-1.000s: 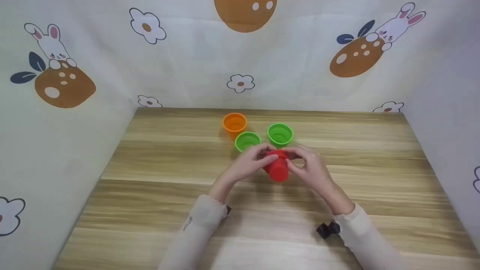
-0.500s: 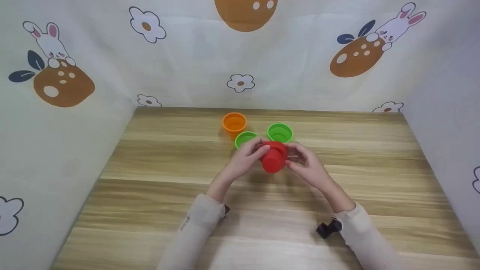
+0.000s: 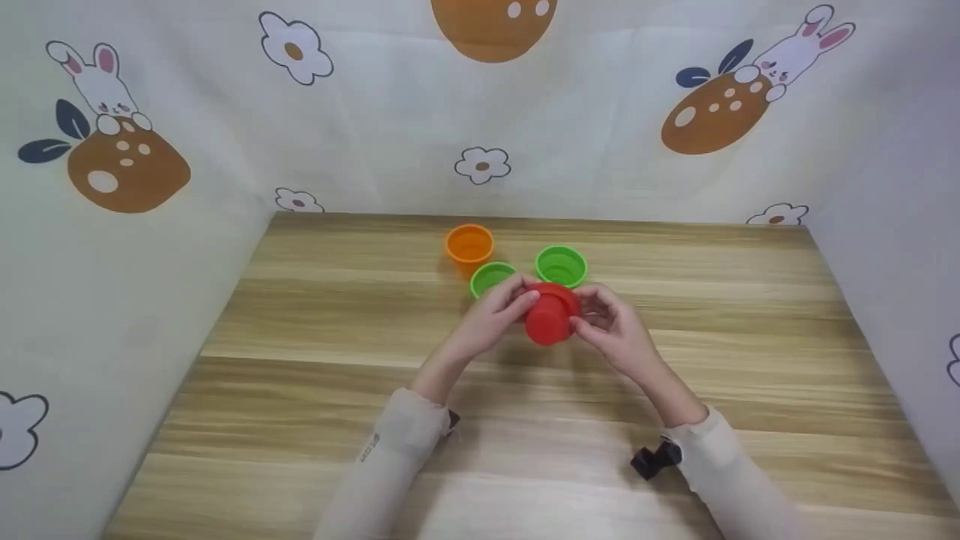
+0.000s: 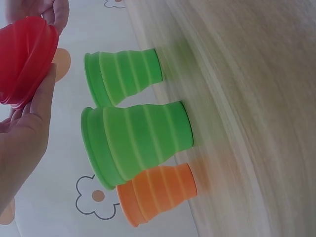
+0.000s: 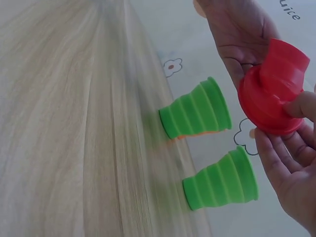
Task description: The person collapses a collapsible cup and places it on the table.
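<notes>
- Printed backdrop [image 3: 390, 127] behind wood-grain table [image 3: 315, 405].
- Orange ribbed cup [image 3: 469, 245]: upright, near the backdrop.
- Left green cup [image 3: 490, 277]: upright, just beside it.
- Left hand [image 3: 487, 319]: grips red collapsible cup [image 3: 548, 322], raised above the table, base toward the person.
- Right green cup [image 3: 561, 264]: upright, beyond the red one.
- Right hand [image 3: 621, 334]: pinches red cup's right side.
</notes>
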`<state>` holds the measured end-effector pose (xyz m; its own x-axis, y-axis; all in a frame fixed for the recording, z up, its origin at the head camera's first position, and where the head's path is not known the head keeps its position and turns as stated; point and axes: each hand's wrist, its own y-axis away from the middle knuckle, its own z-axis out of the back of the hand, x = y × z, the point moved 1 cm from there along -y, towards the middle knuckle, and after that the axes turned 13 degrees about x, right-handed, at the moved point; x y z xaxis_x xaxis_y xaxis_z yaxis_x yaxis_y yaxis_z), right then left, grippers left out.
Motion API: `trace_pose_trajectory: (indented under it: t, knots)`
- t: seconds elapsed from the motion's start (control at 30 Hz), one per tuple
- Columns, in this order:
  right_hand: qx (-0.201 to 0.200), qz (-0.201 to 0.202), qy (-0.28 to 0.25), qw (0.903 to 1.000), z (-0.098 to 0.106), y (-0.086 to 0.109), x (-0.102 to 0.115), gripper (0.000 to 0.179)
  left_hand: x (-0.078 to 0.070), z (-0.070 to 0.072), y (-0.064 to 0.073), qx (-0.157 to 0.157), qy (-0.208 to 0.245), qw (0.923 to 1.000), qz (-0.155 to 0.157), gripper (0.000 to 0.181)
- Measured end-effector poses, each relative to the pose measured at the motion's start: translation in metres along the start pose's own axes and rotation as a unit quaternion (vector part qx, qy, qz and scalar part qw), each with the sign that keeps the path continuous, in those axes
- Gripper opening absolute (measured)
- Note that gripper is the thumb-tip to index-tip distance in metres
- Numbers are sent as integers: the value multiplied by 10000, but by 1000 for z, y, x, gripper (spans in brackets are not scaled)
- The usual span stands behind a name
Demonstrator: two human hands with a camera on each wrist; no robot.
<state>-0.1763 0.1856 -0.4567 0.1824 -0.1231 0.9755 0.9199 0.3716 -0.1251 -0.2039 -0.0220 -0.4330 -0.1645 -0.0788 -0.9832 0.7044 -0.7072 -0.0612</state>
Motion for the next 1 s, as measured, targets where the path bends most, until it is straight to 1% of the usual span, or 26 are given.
trace_pose_trajectory:
  t: [0.13,0.23,0.3,0.43,0.5,0.6,0.73,0.87,1.0]
  knots:
    - [-169,57,357,9992,-1,1,3,29,1,0,1,148,-57,9999,5,23]
    - [-191,85,667,9976,-1,1,4,30,2,-1,2,176,-86,9997,119,22]
    - [-161,135,974,9950,-2,2,6,30,2,-2,2,183,-186,9995,202,22]
    - [-99,307,1678,9853,-2,2,8,31,1,-5,0,287,-708,9967,281,24]
    - [-66,345,1850,9821,-2,2,8,32,0,-6,0,333,-974,9943,283,25]
    - [-56,294,1766,9838,-2,2,7,32,-1,-8,-1,318,-1139,9926,271,26]
    - [-21,190,1480,9888,-1,2,5,31,-1,-8,-2,269,-1108,9932,240,25]
    - [116,149,1239,9921,1,2,4,30,1,-7,-2,272,-1083,9935,203,24]
    - [250,154,811,9963,4,3,1,29,2,-6,-2,270,-1048,9939,215,24]
